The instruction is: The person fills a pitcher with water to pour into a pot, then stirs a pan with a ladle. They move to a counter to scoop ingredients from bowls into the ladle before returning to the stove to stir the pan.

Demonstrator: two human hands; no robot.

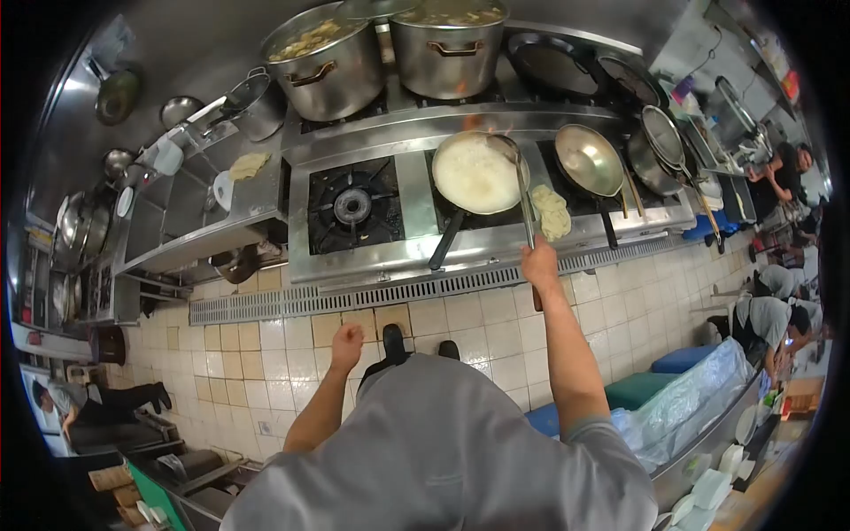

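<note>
My right hand is wrapped round the long handle of a metal ladle. The ladle's head reaches into a frying pan on a front burner, at the pan's far right edge. Pale, foaming liquid fills this pan, and orange flame shows behind it. Close to the ladle's handle, a crumpled pale cloth lies on the stove front. My left hand hangs over the tiled floor, away from the stove, with its fingers curled in and nothing visible in them.
Two large stockpots stand behind the front burners. Right of the cloth sits another frying pan, its handle jutting forward. A bare burner is at the left. A floor grate runs along the stove. Co-workers are at far right.
</note>
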